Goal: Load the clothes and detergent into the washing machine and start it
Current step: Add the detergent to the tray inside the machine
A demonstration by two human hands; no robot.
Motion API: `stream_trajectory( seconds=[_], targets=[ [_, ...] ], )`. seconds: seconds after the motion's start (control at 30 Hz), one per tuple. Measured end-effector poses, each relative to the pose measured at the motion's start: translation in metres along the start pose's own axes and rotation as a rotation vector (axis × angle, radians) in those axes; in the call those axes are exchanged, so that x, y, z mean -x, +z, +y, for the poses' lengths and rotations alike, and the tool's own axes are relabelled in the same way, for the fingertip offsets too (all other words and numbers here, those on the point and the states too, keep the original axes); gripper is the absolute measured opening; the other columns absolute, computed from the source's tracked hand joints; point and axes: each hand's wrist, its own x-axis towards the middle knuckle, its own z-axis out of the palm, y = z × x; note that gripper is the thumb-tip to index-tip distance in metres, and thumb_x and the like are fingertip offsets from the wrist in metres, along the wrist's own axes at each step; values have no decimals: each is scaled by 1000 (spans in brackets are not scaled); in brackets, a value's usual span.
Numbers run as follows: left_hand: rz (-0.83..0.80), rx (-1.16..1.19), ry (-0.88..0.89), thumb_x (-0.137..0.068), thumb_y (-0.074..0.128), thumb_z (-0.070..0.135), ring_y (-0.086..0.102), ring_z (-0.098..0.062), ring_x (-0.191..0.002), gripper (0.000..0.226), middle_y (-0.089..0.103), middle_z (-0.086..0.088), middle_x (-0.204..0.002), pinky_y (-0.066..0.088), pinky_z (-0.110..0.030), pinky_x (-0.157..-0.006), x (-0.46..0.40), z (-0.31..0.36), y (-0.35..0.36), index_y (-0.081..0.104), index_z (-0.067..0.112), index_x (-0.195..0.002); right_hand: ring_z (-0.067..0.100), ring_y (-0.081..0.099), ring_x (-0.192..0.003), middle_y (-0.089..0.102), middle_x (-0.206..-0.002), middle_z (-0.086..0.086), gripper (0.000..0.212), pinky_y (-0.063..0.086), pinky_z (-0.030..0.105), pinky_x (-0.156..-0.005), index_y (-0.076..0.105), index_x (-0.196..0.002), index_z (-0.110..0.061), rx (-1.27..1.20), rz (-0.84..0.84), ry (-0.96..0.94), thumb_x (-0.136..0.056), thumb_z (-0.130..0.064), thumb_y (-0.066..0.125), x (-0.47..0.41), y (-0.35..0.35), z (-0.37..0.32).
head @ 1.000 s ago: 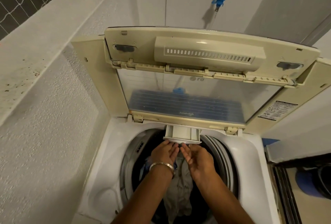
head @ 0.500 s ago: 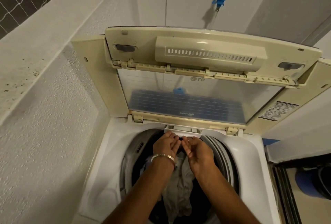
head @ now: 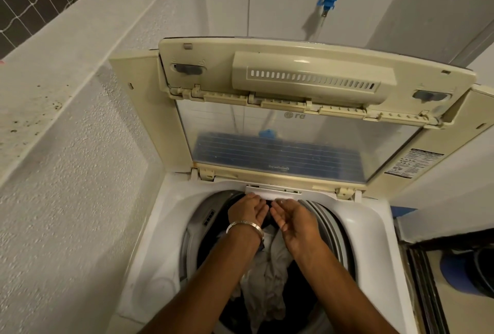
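Textured grey wall (head: 74, 173) flanks the white washing machine (head: 371, 226), lid (head: 294, 87) raised.

The single head view looks steeply down from close above the open washing machine (head: 149, 253). It faces the raised lid (head: 294, 87) and the wall (head: 66, 186) behind.

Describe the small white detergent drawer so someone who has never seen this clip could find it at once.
Start at the top-loading washing machine with its lid raised. Follow the back rim of the drum opening, just under the lid's hinge. The detergent drawer is the flat white strip set there, right above the fingertips of the left hand and right hand.
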Motion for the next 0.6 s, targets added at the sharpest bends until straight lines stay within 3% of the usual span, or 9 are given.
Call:
stream_trajectory(
  seconds=[0.13,0.2,0.27,0.33,0.43,0.6],
  targets=[
    [31,5,-60,-93,46,-7,57,-34,-111,23,57,-21,-93,49,-34,-85,2,-6,-4,53,-12,-115,28,63,-90,62,-93,21,14,52,39,-92,58,-93,4,4,-36,52,-92,6,44,1,-5,7],
    [-6,16,-68,-92,46,-8,61,-27,-89,11,56,-17,-85,54,-29,-74,2,-6,0,57,-6,-95,27,64,-86,62,-87,18,17,53,37,-89,56,-85,-1,-12,-92,51,-90,8,43,-2,-4,6],
    [-22,23,-70,-90,46,-9,59,-21,-77,13,55,-15,-81,56,-25,-63,-1,-4,4,57,-3,-85,25,64,-78,61,-83,17,18,55,33,-81,56,-80,-2,-9,-120,47,-85,10,43,-7,-1,5],
    [-27,39,-56,-89,45,-11,58,-20,-74,16,54,-14,-81,57,-23,-56,-4,-4,6,59,-7,-98,25,62,-73,60,-79,17,19,57,29,-72,56,-78,1,0,-124,48,-81,12,42,-10,0,2],
    [-31,30,-32,-89,46,-11,60,-20,-75,41,56,-15,-80,56,-24,-61,-6,-4,8,46,-12,-130,25,59,-70,57,-76,18,20,58,27,-66,56,-77,2,-13,-134,58,-79,14,40,-12,3,-2],
    [-26,51,-36,-89,47,-11,61,-20,-77,36,59,-16,-85,56,-24,-57,-7,-4,7,51,-10,-124,26,61,-75,58,-81,20,20,56,28,-75,57,-78,4,-67,-134,78,-78,14,40,-16,3,1]
  ],
)
